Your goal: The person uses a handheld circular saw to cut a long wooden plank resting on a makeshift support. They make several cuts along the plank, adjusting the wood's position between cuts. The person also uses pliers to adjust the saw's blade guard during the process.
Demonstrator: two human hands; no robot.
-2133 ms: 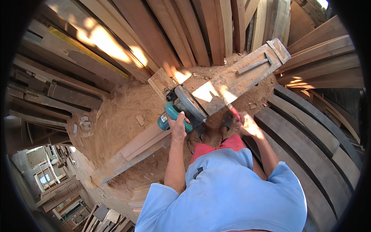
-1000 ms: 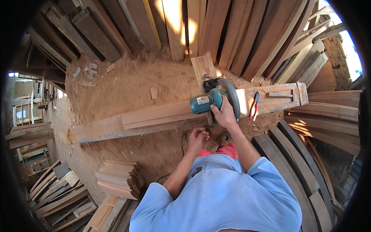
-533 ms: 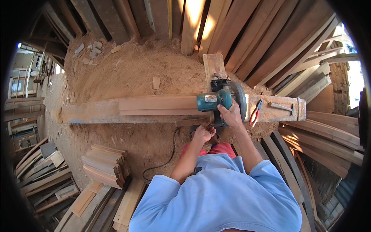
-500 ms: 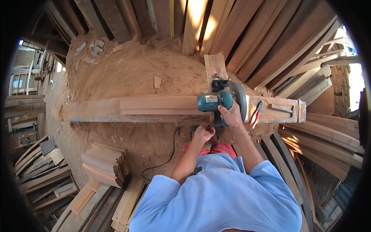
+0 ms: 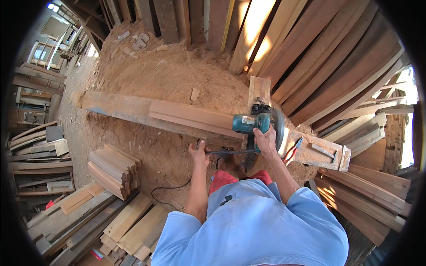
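My right hand (image 5: 265, 141) is wrapped round the handle of a teal circular saw (image 5: 246, 124) with a round grey blade guard (image 5: 278, 128). The saw stands across a long plank bench (image 5: 104, 104), over a short crosswise board (image 5: 259, 88). Left of the saw, my left hand (image 5: 199, 153) has its fingers closed on the black power cord (image 5: 226, 152), which runs taut from the saw's handle end. A reddish-brown grooved wooden piece (image 5: 191, 117) lies along the bench, its right end at the saw.
Red-handled pliers (image 5: 293, 151) and a hammer (image 5: 323, 150) lie on the bench's right end. Stacked cut wood pieces (image 5: 114, 170) stand at lower left. Tall planks (image 5: 328, 57) lean at the back right. The cord's slack loops over the sawdust-covered floor (image 5: 146, 155).
My left hand has moved left, away from the saw's handle, drawing the cord out sideways. My right hand stays on the saw. The whole view has turned, so the bench now slants.
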